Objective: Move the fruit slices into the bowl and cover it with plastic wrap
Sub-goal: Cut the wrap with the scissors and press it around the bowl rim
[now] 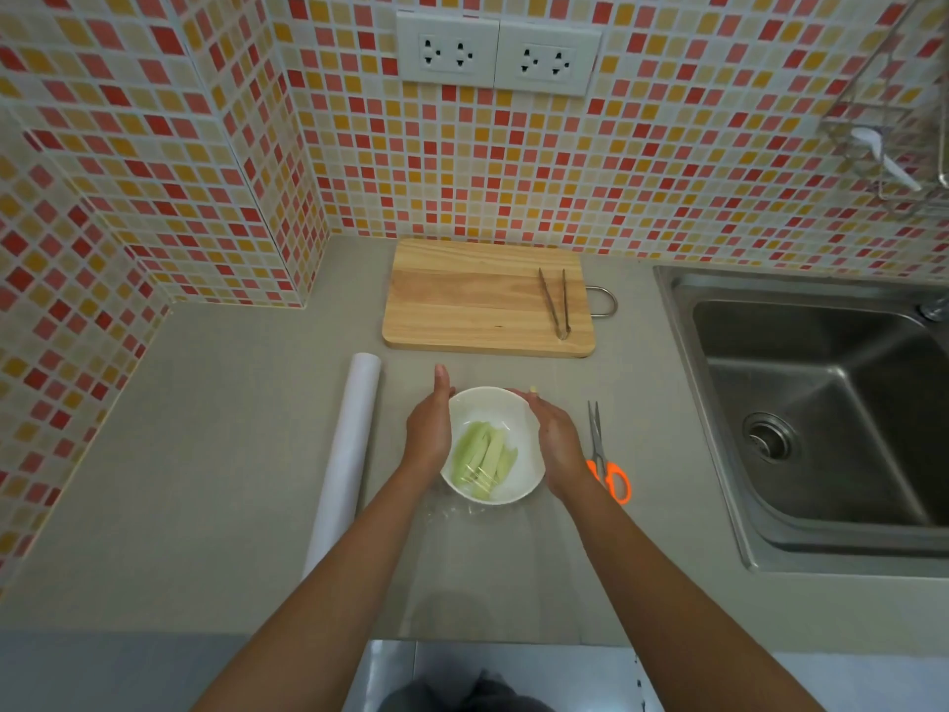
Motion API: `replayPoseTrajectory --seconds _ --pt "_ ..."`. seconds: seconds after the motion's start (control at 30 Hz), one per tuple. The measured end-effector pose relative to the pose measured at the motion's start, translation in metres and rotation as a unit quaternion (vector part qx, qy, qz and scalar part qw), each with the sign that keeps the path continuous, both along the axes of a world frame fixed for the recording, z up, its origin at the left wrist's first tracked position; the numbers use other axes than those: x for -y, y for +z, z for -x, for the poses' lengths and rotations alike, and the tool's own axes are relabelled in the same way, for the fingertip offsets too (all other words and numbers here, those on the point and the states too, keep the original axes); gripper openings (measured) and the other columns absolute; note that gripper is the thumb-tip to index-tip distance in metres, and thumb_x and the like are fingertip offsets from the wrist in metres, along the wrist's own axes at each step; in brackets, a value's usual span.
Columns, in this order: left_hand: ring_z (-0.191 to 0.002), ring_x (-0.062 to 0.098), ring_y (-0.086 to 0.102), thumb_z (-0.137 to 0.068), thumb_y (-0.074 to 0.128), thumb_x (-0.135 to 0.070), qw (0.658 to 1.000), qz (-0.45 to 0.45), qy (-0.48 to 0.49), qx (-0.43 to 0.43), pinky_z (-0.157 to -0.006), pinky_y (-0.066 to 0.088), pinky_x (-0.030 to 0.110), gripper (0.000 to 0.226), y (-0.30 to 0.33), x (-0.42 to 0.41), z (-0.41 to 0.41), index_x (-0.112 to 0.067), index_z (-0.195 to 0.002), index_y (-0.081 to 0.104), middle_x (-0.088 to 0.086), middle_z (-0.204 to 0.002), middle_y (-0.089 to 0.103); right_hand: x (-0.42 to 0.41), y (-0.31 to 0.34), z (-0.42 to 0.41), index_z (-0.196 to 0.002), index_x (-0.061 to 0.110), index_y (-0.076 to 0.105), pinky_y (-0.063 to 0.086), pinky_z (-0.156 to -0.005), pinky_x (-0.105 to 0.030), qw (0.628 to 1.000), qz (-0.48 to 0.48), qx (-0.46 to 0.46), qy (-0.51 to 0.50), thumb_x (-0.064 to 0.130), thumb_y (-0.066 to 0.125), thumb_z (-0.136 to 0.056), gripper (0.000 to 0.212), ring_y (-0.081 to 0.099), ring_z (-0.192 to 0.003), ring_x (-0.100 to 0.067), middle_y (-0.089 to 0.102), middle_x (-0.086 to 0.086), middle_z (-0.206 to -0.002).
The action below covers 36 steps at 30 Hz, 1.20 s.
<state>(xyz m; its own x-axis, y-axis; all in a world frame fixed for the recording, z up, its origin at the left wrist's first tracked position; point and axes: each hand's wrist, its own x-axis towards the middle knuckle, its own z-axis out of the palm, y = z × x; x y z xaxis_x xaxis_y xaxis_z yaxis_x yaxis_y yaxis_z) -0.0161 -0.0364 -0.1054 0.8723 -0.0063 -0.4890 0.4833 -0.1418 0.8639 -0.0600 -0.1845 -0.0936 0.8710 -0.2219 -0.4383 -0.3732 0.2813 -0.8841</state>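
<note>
On the desk (pixel 205 480) before me, my flat, open left hand (pixel 429 429) and right hand (pixel 557 444) press plastic wrap against the bowl (pixel 506 403) of fruit slices (pixel 482 457); next, I'd tuck the loose edges under.

Hands (pixel 429 429) hide the bowl's (pixel 493 403) sides (both).

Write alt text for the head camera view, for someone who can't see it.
Two hands, left hand and right hand, press against the sides of a white bowl of pale green fruit slices on a grey counter. Plastic wrap roll left, orange-handled scissors right, cutting board with tongs behind.
</note>
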Motion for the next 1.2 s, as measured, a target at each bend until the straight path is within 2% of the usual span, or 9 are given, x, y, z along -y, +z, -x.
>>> replayPoseTrajectory --seconds 0.1,0.3,0.57,0.7,0.8,0.87,0.93,1.03,1.2 --pt "-0.112 0.022 0.058 -0.088 0.020 -0.074 1.000 -0.016 -0.012 -0.002 -0.105 0.042 0.042 0.076 0.002 0.003 -0.002 -0.019 -0.118 0.063 0.002 -0.122 0.064 0.000 -0.002 0.006 -0.113 -0.002 0.066 0.049 -0.080 -0.034 0.999 -0.016 0.004 -0.032 0.009 0.047 -0.095 0.028 0.061 -0.093 -0.024 0.066 -0.013 -0.102" --pt "-0.123 0.023 0.053 -0.094 0.019 -0.065 1.000 0.012 -0.023 0.010 -0.109 0.037 0.046 0.070 -0.001 0.002 -0.007 -0.018 -0.132 0.055 0.003 -0.134 0.057 -0.002 -0.004 0.009 -0.108 0.004 0.069 0.050 -0.089 -0.040 0.998 -0.021 0.011 -0.064 0.010 0.044 -0.096 0.028 0.063 -0.094 -0.025 0.068 -0.012 -0.102" --pt "-0.088 0.023 0.067 -0.101 0.024 -0.049 1.000 0.023 0.010 0.015 -0.074 0.051 0.030 0.064 -0.006 -0.002 -0.010 -0.009 -0.105 0.074 0.004 -0.089 0.073 -0.008 -0.003 0.001 -0.101 0.007 0.071 0.049 -0.088 -0.040 0.997 -0.008 0.011 -0.079 0.007 0.043 -0.094 0.029 0.063 -0.092 -0.026 0.068 -0.013 -0.099" --pt "-0.099 0.011 0.066 -0.101 0.024 -0.051 0.993 0.004 -0.025 0.116 -0.088 0.047 0.022 0.062 0.001 -0.003 -0.010 -0.018 -0.102 0.076 -0.002 -0.103 0.074 -0.007 -0.001 0.003 -0.102 0.010 0.070 0.051 -0.080 -0.032 0.997 0.007 0.009 -0.080 0.008 0.042 -0.095 0.029 0.063 -0.088 -0.020 0.069 -0.007 -0.094" --pt "-0.118 0.003 0.058 -0.101 0.028 -0.047 0.966 -0.005 -0.025 0.258 -0.098 0.039 0.011 0.051 0.009 -0.011 0.000 -0.022 -0.117 0.069 -0.010 -0.118 0.067 0.000 0.000 0.001 -0.109 0.008 0.070 0.051 -0.070 -0.012 0.996 0.048 0.020 -0.075 0.012 0.047 -0.096 0.026 0.064 -0.087 -0.007 0.069 -0.002 -0.100" --pt "-0.127 0.003 0.051 -0.101 0.028 -0.043 0.947 0.014 0.007 0.321 -0.105 0.036 0.013 0.047 0.008 -0.012 0.016 -0.021 -0.125 0.062 -0.008 -0.129 0.063 0.007 0.002 -0.002 -0.116 0.006 0.068 0.047 -0.075 -0.003 0.993 0.097 0.043 -0.060 0.015 0.048 -0.097 0.029 0.062 -0.098 -0.005 0.068 0.000 -0.110" --pt "-0.132 0.001 0.044 -0.102 0.028 -0.039 0.951 0.037 0.048 0.303 -0.109 0.033 0.015 0.044 0.001 -0.003 0.039 -0.022 -0.134 0.053 -0.008 -0.139 0.055 0.012 0.005 -0.007 -0.119 0.007 0.066 0.045 -0.089 -0.010 0.992 0.104 0.054 -0.038 0.018 0.047 -0.098 0.031 0.061 -0.107 -0.006 0.067 0.001 -0.116" --pt "-0.133 -0.006 0.040 -0.102 0.027 -0.040 0.968 0.074 0.094 0.219 -0.108 0.031 0.010 0.047 -0.005 0.019 0.064 -0.023 -0.143 0.041 -0.010 -0.145 0.047 0.011 0.007 -0.008 -0.113 0.009 0.070 0.051 -0.079 -0.016 0.999 0.036 0.035 -0.011 0.020 0.051 -0.095 0.029 0.067 -0.097 -0.009 0.072 0.001 -0.108" --pt "-0.115 -0.014 0.050 -0.102 0.019 -0.046 0.978 0.080 0.105 0.159 -0.088 0.033 -0.003 0.052 0.000 0.011 0.031 -0.026 -0.138 0.050 -0.029 -0.123 0.060 -0.003 -0.002 0.001 -0.110 0.008 0.069 0.051 -0.076 -0.024 0.998 0.027 0.018 -0.053 0.023 0.044 -0.098 0.032 0.066 -0.091 -0.015 0.071 -0.002 -0.102"
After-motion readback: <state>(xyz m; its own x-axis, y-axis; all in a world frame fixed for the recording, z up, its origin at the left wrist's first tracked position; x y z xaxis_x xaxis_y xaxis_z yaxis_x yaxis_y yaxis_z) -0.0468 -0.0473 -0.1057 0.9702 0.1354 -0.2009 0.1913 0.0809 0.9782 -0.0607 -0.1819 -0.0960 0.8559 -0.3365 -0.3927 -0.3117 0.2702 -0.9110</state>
